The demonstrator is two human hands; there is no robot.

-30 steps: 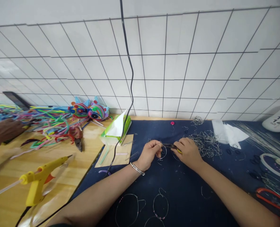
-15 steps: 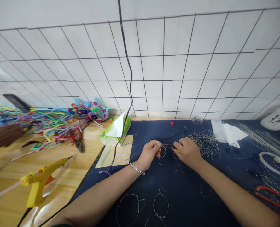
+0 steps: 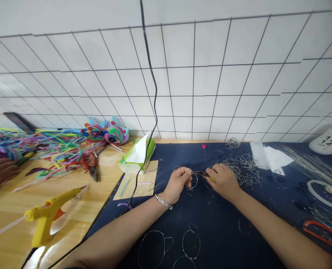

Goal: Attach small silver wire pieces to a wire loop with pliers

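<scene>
Metal ring (image 3: 196, 182) unmoved; co-worker's hand (image 3: 0, 173) drawn back.

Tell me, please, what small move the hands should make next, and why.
Probably a slight, gentle turn of the pliers by the right hand, with the left hand steadying the wire loop: the left fingers pinch the loop, and the pliers' tips are right beside them. Whether the jaws grip the wire is too small to tell.

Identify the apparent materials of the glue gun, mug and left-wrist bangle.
Glue gun: likely moulded plastic, its shell smooth and evenly yellow. Mug: perhaps glazed ceramic, given its smooth white surface; enamel is possible. Bangle: probably polished metal, silvery with bright highlights.
</scene>
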